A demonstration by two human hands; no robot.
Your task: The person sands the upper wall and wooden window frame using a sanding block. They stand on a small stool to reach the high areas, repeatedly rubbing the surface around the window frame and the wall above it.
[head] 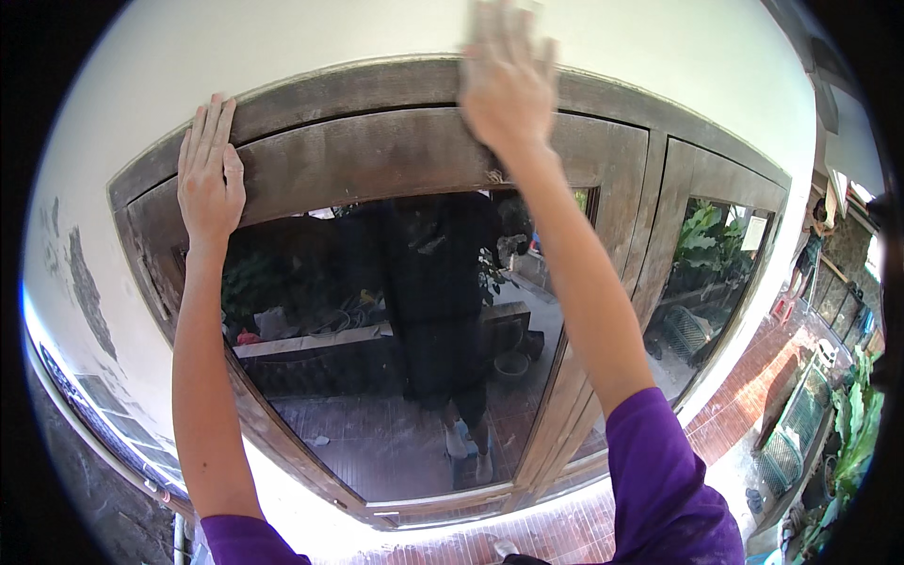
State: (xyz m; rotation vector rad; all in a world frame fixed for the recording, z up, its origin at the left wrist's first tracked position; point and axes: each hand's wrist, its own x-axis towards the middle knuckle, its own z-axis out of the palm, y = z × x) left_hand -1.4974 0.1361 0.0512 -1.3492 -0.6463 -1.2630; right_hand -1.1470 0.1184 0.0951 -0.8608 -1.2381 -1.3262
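Observation:
Ahead of me stands a wooden window frame (395, 152) with a large dark glass pane (318, 268) that reflects a standing figure and plants. My left hand (208, 176) lies flat on the frame's upper left corner, its fingertips near the pale wall. My right hand (510, 92), blurred, is raised over the top rail, its fingers spread across the edge between wood and wall. Whether it touches the surface cannot be told, and nothing shows in it. The wood looks worn and dusty.
The pale wall (318, 42) surrounds the frame and has a peeling patch (88, 289) at left. A narrower glazed panel (713, 268) adjoins at right. Beyond are a tiled floor (741, 381), a green mesh bench (794, 431), leafy plants (858, 431) and another person (809, 247).

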